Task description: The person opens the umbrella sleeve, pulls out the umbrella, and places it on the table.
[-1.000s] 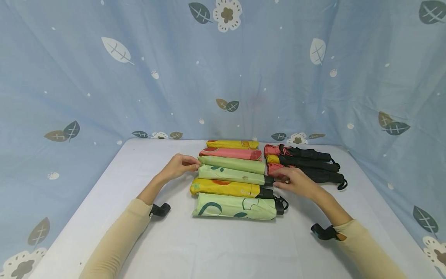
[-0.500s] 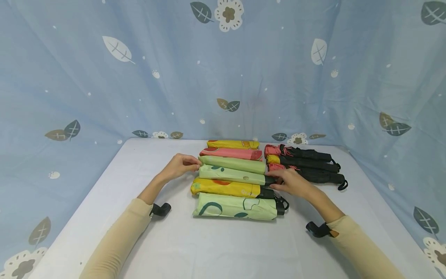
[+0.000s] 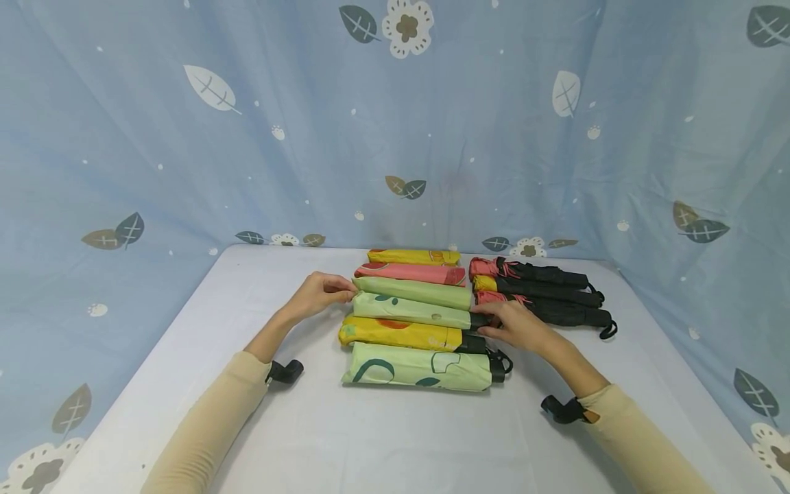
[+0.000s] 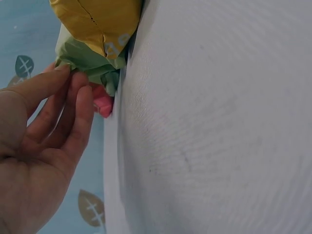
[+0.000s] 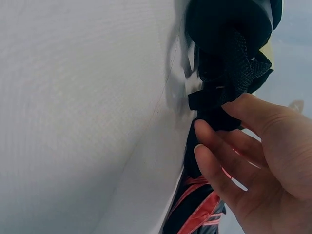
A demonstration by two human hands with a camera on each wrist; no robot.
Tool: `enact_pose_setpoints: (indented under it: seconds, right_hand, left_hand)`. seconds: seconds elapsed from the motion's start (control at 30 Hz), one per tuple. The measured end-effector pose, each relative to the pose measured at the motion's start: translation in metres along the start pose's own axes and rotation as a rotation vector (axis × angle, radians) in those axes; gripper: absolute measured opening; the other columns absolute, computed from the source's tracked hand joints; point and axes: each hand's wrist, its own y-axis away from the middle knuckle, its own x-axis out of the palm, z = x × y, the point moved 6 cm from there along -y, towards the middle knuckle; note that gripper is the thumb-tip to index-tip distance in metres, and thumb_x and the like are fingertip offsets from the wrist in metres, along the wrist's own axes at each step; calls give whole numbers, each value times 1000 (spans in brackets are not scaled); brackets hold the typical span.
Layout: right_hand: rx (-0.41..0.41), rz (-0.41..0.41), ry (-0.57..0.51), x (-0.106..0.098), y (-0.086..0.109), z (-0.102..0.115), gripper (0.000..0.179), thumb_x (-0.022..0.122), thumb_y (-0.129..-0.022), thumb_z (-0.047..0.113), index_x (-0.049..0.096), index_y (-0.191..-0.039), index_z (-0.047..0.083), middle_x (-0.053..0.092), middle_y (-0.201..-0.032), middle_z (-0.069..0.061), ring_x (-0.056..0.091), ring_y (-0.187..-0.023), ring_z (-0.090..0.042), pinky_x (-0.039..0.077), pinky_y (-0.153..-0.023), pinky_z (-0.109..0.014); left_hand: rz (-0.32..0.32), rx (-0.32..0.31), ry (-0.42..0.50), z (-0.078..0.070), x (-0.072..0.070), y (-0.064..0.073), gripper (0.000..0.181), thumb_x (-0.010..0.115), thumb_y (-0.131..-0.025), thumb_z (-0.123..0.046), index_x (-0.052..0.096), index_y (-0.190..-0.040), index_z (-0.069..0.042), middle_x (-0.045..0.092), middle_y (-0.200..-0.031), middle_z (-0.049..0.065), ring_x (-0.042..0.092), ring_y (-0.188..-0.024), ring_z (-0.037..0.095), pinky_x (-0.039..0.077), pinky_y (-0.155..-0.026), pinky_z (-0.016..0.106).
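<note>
A pale green sleeved folding umbrella (image 3: 410,309) lies across the table in the middle of a row. My left hand (image 3: 317,296) pinches the fabric at its left end; in the left wrist view, thumb and fingertips meet on crumpled green cloth (image 4: 83,56). At the other end, my right hand (image 3: 517,322) grips the black handle (image 5: 219,117) between thumb and fingers, partly covering it. Nearer me lie a yellow sleeved umbrella (image 3: 401,334) and a larger pale green one (image 3: 420,367) with a black handle and strap.
Behind lie a plain green sleeve (image 3: 413,291), a pink sleeve (image 3: 410,273) and a yellow sleeve (image 3: 413,256). Three folded black umbrellas, one with a yellow end (image 3: 484,283), lie at right beside my right hand. A blue patterned curtain (image 3: 296,171) backs the white table (image 3: 370,439).
My right hand has shifted slightly left and its fingers have closed in on the black handle. The left hand and the umbrellas show no clear movement.
</note>
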Motion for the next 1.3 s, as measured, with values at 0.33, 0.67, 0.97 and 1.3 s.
enact_pose_setpoints:
  seconds: [0.33,0.67,0.97,1.3]
  right_hand:
    - [-31,-18,15,1,2,-3,45,74,-89,21,63,-130,7,70,-112,-6,49,-67,-4,42,-58,-19]
    - [-42,-24,11,0,5,-2,45,73,-90,21,62,-131,7,70,-107,-4,48,-62,-1,42,-55,-19]
    - [-14,-44,53,-8,11,-4,42,74,-89,19,64,-129,9,70,-115,-6,47,-62,1,41,-59,-20]
    - [-7,-49,97,-14,21,-12,42,73,-89,20,64,-129,11,70,-119,-6,51,-67,2,44,-59,-20]
  left_hand:
    - [-18,-5,-10,-1,-3,0,19,64,-93,-1,71,-109,7,72,-107,25,69,-97,41,58,-85,45]
    - [-22,20,-25,-1,-3,-1,19,65,-93,-2,70,-108,8,72,-104,27,69,-95,43,57,-84,48]
    - [-43,5,-44,-1,-7,-1,18,65,-93,-3,71,-108,5,72,-103,24,70,-93,36,59,-80,32]
    - [-42,-18,-42,3,-7,-1,19,66,-93,-7,72,-109,3,73,-104,22,71,-94,32,59,-82,33]
